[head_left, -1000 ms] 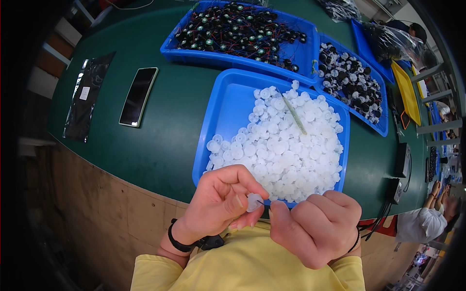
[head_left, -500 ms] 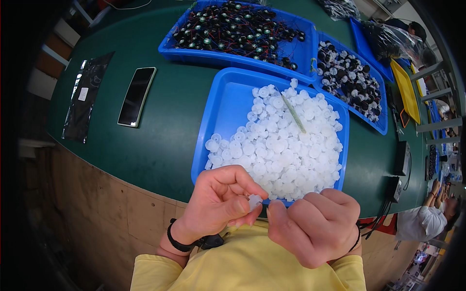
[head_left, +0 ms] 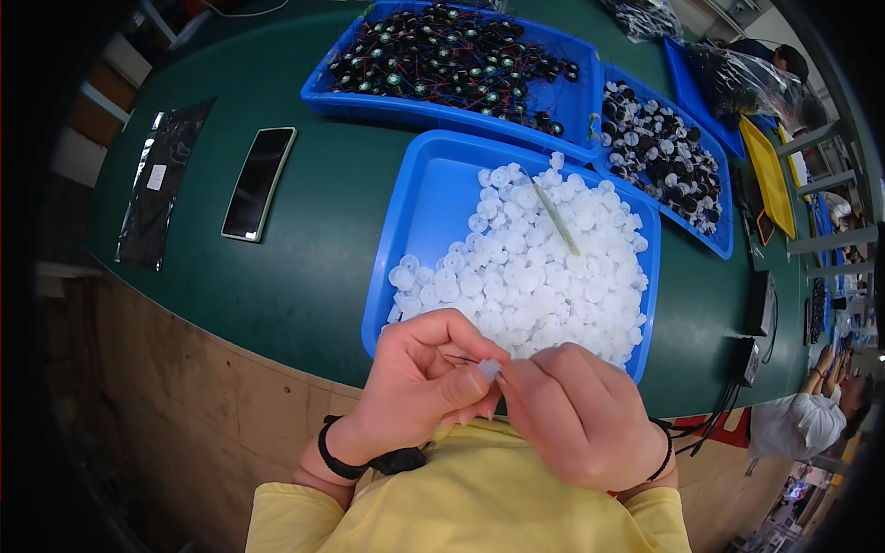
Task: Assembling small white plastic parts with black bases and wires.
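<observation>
Between the thumb and index finger of my left hand (head_left: 415, 373) is a small translucent white plastic piece (head_left: 489, 368). My right hand (head_left: 583, 410) is closed in a pinch against the same piece. Whether its fingertips grip the piece or something smaller is hidden. A thin dark strand (head_left: 464, 358) shows beside my left fingers. Just beyond both hands lies a blue tray (head_left: 433, 170) with a heap of similar white plastic pieces (head_left: 530, 267). A pale green stick (head_left: 557, 217) rests on top of the heap.
Behind stands a blue tray (head_left: 318, 97) of small black parts with red and blue wires. Another blue tray (head_left: 725, 226) holds black and white parts. A phone (head_left: 260, 184) and a black plastic bag (head_left: 161, 189) lie left on the green table (head_left: 313, 267). A person (head_left: 807, 419) sits far right.
My right hand has moved left and slightly up, so its fingertips now meet the white piece. My left hand has barely moved and still holds it.
</observation>
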Demonstrator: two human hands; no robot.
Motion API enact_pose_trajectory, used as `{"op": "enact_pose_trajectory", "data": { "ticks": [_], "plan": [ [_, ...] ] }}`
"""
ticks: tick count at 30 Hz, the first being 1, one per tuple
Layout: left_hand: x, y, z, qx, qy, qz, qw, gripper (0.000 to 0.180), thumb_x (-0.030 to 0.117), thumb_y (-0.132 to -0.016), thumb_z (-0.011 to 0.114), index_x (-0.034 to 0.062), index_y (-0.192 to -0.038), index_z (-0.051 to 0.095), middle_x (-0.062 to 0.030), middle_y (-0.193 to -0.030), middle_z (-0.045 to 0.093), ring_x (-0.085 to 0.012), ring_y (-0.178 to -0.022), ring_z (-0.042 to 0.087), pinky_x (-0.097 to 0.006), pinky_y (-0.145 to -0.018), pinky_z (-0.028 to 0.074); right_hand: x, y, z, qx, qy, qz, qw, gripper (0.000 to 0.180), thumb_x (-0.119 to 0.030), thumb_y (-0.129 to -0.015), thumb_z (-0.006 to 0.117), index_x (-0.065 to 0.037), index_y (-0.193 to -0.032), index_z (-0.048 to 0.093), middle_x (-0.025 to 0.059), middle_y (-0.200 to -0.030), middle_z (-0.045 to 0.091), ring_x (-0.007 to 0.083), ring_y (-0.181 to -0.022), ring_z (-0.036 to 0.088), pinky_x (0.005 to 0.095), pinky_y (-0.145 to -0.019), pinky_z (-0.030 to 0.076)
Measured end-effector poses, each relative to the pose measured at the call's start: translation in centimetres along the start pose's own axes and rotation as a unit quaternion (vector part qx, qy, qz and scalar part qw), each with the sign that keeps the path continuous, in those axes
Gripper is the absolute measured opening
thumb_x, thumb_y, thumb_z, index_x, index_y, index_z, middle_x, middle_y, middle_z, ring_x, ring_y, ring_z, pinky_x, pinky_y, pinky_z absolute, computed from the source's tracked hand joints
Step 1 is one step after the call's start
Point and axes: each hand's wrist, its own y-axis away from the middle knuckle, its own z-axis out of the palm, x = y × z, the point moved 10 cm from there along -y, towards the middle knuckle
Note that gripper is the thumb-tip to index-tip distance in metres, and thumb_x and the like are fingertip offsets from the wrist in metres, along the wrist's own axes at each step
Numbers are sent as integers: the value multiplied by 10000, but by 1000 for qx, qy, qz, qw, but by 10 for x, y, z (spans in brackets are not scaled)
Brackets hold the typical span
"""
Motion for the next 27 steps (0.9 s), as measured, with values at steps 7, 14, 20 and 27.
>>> {"op": "enact_pose_trajectory", "data": {
  "ticks": [7,14,20,27],
  "plan": [
    [0,2,-8,13,26,11,1000,351,275,-837,631,-38,-958,527,-56,-610,543,-75,-475,451,-194,-427,323,14,6,-8,49,-53,86,994,219,63,-648,656,14,-842,569,94,-744,579,211,-595,590,276,-499,488],
    [0,2,-5,-1,24,15,1000,383,299,-841,621,-54,-955,525,-12,-546,489,-81,-463,447,-203,-445,340,8,7,-5,67,-74,22,995,258,14,-649,601,82,-892,545,99,-722,504,182,-558,539,259,-423,437],
    [0,2,-4,-3,32,10,999,385,295,-842,622,-62,-955,530,-12,-549,496,-80,-473,457,-210,-463,360,9,6,-3,67,-86,19,994,269,16,-641,597,82,-897,544,88,-705,489,171,-544,525,259,-402,421],
    [-2,2,-5,11,-15,-11,1000,375,286,-842,623,-63,-950,538,-21,-555,506,-78,-474,455,-203,-456,358,7,5,0,74,-73,11,995,280,24,-636,595,87,-904,544,93,-712,490,176,-552,532,264,-405,424]
  ]
}}
